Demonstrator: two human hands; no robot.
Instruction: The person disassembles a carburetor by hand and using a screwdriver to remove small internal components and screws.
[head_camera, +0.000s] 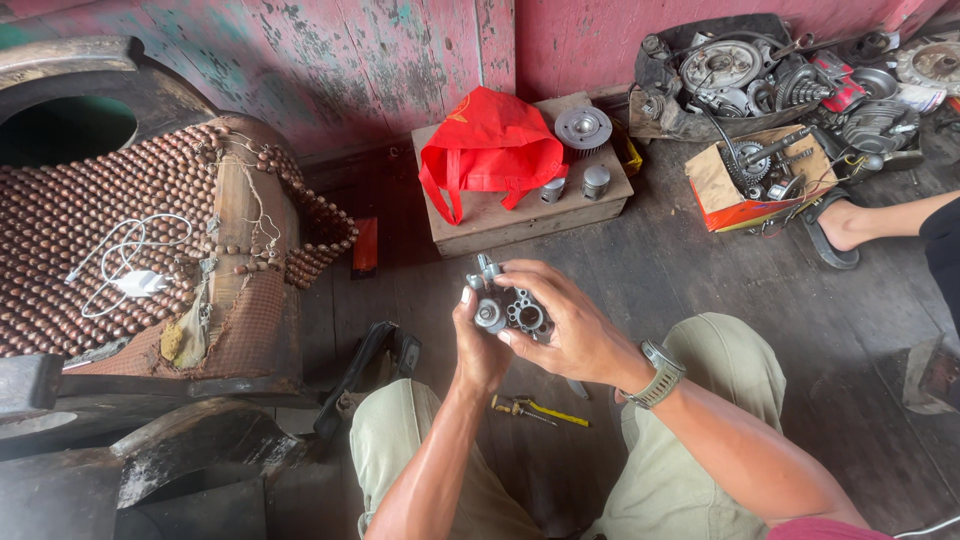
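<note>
Above the knees, the left hand (480, 345) and right hand (565, 325) clasp a small grey metal engine part (508, 308) between them; a yellow-handled screwdriver (540, 410) lies on the floor beneath; farther off, a red bag (490, 145) rests on a wooden box (520, 225).

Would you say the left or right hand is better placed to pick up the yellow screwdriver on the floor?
Probably the right hand: it only steadies the metal part from above, and the screwdriver lies just below it. The left hand grips the part from underneath.
</note>
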